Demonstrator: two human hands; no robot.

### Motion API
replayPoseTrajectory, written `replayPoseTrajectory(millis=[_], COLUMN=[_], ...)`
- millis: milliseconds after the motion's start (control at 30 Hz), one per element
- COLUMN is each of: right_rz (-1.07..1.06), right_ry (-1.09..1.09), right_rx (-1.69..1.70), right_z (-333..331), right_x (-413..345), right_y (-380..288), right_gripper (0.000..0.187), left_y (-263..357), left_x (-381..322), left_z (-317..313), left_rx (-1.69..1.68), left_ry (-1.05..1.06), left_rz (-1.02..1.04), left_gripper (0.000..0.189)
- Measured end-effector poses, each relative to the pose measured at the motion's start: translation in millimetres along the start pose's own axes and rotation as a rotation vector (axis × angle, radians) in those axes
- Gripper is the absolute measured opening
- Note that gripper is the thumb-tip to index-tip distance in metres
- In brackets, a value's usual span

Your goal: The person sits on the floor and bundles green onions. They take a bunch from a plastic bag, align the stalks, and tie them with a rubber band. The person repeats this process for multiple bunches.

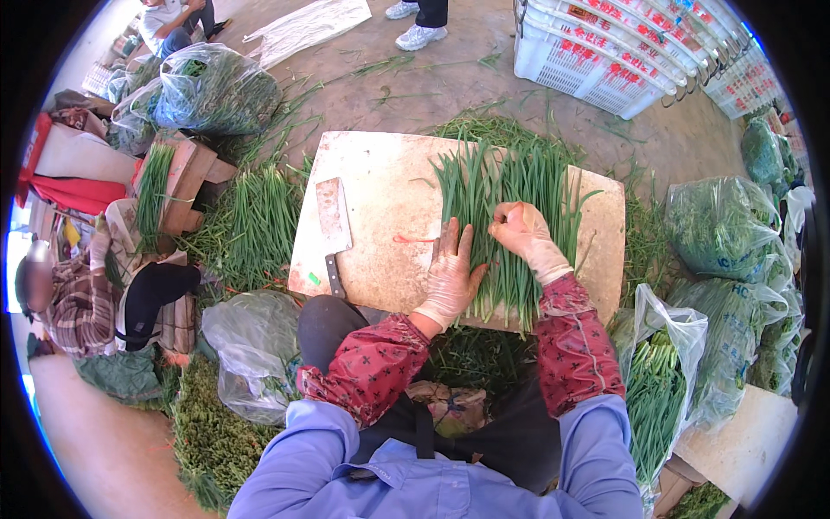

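Long green leafy stalks, probably garlic chives [483,188], lie spread across the right half of a pale board [382,168]. My left hand [452,276], in a thin clear glove, rests with fingers extended at the left edge of the stalks. Over their middle is my right hand [522,233], gloved too, with fingers bent and thumb and fingertips close together; whether stalks are pinched in it cannot be made out. A cleaver [334,224] with a dark handle lies flat on the board's left side. Between cleaver and stalks lies a thin red tie [412,239].
Stalks are heaped on the floor left of the board [262,224]. Plastic bags of greens stand at right [720,227] and upper left [214,91]. White crates [583,65] are stacked at upper right. A seated co-worker [78,298] is at left; other people are at the top.
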State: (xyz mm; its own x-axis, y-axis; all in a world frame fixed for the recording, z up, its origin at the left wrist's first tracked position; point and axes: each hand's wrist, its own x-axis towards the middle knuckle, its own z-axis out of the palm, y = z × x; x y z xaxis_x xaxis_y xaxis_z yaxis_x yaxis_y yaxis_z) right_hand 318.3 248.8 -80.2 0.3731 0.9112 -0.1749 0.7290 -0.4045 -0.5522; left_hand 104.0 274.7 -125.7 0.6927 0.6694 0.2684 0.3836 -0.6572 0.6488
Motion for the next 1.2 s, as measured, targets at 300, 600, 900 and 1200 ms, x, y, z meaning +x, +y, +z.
replayPoseTrajectory(millis=[300,600,900,1200], right_rz=[0.071,-0.034,-0.045,0.084], right_ry=[0.689,0.233,-0.047,0.207], right_rx=[0.074,0.127,0.109,-0.124], right_z=[-63.0,-15.3,30.7,-35.7], right_x=[-20.6,-33.4,-46.9,-65.9], right_y=[47.9,7.4,-9.9,15.6], right_gripper=[0.041,0.021,0.039,0.037], left_y=[-7.6,-18.5,-17.5,24.9], left_x=[-0.2,-5.0,-3.4,7.3], left_z=[3.9,14.2,11.3,-17.9], left_rx=[-0.112,-0.348,-0.408,-0.084], left_ry=[0.076,0.213,0.221,0.217], left_rz=[-0.014,-0.087,-0.147,0.125], left_gripper=[0.079,0.077,0.075,0.051])
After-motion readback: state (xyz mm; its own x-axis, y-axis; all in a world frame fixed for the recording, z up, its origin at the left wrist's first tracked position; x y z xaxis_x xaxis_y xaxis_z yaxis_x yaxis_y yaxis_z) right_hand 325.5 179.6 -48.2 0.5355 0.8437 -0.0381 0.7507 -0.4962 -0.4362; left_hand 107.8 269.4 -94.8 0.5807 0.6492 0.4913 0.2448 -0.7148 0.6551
